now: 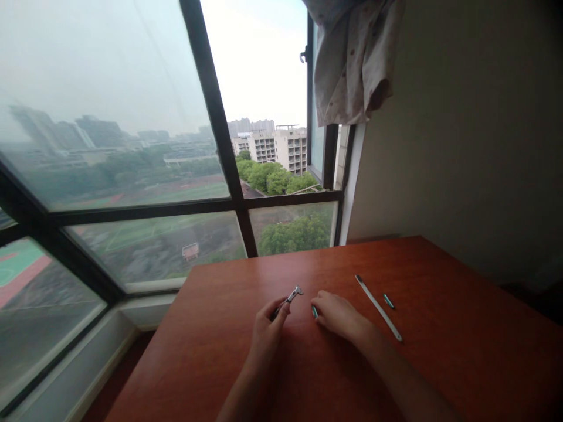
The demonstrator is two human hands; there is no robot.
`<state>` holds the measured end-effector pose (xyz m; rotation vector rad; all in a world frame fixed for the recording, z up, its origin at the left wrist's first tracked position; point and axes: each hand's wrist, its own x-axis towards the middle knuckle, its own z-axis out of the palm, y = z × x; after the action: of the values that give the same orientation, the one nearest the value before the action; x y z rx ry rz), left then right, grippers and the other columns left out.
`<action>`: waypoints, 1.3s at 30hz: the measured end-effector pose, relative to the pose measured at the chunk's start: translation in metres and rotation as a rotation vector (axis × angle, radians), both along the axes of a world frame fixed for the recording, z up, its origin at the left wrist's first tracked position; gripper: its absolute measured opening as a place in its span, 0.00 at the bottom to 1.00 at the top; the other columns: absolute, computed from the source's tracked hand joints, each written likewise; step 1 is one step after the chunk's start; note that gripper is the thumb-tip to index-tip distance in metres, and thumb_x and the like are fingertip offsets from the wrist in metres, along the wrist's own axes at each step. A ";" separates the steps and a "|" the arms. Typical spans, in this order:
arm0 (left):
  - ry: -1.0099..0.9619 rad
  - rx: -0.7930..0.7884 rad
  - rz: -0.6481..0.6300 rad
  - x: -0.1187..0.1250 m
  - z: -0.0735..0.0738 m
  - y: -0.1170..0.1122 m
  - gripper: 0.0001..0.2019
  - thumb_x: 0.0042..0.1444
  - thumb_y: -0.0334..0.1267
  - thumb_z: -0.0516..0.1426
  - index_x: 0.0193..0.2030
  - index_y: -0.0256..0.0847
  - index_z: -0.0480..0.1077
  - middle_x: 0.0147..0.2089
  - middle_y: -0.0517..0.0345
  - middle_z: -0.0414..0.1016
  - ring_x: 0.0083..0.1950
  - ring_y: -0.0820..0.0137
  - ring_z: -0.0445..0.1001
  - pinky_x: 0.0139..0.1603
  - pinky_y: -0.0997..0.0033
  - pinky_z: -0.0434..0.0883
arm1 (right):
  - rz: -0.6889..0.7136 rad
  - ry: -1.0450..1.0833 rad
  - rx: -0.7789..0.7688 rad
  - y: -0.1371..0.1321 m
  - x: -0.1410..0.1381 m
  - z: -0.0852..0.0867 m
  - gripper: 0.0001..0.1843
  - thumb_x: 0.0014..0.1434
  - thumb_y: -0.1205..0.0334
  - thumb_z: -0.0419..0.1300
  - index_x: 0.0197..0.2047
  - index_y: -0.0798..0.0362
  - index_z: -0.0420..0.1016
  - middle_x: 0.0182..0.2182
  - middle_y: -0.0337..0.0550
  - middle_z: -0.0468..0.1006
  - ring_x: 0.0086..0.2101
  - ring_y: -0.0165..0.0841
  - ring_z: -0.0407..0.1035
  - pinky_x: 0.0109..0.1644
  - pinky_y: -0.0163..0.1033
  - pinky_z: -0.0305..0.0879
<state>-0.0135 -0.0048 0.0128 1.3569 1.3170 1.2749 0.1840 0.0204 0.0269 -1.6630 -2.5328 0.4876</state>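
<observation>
My left hand [269,323] is closed around the dark handle of a small tool with a silver, T-shaped head [297,290], which points up and away to the right. Just right of it, my right hand [336,309] has its fingers curled on a small green and silver stick-like piece [315,312], low over the table. Part of that piece is hidden under the fingers. A similar short green piece [389,301] lies farther right. Between the two lies a long, thin pale strip [379,309] with a dark far end, set at a slant.
The reddish-brown wooden table [211,328] reaches toward a large window with dark frames [237,202]. One pane [323,155] stands open on the right. Spotted cloth [352,64] hangs above it. A plain wall [448,135] borders the table's right side.
</observation>
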 end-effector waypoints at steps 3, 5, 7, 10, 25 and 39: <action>0.008 0.003 -0.001 0.000 -0.001 0.000 0.19 0.48 0.49 0.61 0.40 0.36 0.79 0.29 0.56 0.75 0.33 0.65 0.70 0.35 0.71 0.65 | -0.021 0.008 0.014 0.000 0.001 -0.006 0.08 0.54 0.68 0.59 0.38 0.54 0.75 0.40 0.49 0.76 0.40 0.39 0.71 0.40 0.36 0.59; 0.018 0.008 -0.008 0.001 -0.001 0.000 0.19 0.49 0.49 0.61 0.40 0.36 0.79 0.29 0.56 0.74 0.33 0.65 0.70 0.34 0.72 0.65 | -0.044 0.017 0.020 -0.002 0.003 -0.012 0.07 0.54 0.68 0.58 0.37 0.54 0.75 0.39 0.50 0.76 0.40 0.39 0.71 0.39 0.36 0.59; 0.022 0.012 -0.016 0.000 -0.002 0.000 0.18 0.49 0.49 0.61 0.40 0.37 0.79 0.29 0.56 0.74 0.32 0.66 0.69 0.34 0.72 0.65 | -0.070 0.031 0.030 -0.004 0.006 -0.017 0.07 0.54 0.69 0.57 0.36 0.55 0.75 0.37 0.51 0.77 0.39 0.39 0.71 0.38 0.36 0.59; 0.017 0.017 -0.016 0.000 -0.003 0.000 0.19 0.49 0.49 0.61 0.40 0.36 0.79 0.28 0.56 0.74 0.31 0.67 0.69 0.32 0.72 0.64 | -0.100 0.072 0.053 -0.004 0.012 -0.023 0.08 0.54 0.70 0.55 0.35 0.56 0.75 0.36 0.52 0.77 0.37 0.39 0.71 0.38 0.37 0.59; -0.201 -0.103 -0.150 0.010 -0.006 -0.006 0.18 0.49 0.48 0.63 0.40 0.35 0.78 0.28 0.57 0.71 0.30 0.71 0.65 0.31 0.74 0.62 | -0.260 1.405 -0.149 -0.010 0.017 -0.037 0.24 0.54 0.50 0.62 0.50 0.56 0.73 0.23 0.34 0.64 0.21 0.25 0.55 0.24 0.31 0.52; -0.286 -0.087 -0.254 0.025 0.008 -0.023 0.15 0.51 0.44 0.63 0.41 0.36 0.79 0.28 0.58 0.71 0.31 0.72 0.62 0.33 0.75 0.61 | -0.041 1.741 -0.356 -0.032 0.003 -0.025 0.24 0.54 0.51 0.65 0.52 0.50 0.73 0.24 0.35 0.64 0.21 0.23 0.54 0.23 0.30 0.49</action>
<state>0.0113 -0.0277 0.0210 1.1878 0.9591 1.1727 0.1872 -0.0116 0.0020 -0.5657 -1.0751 1.5015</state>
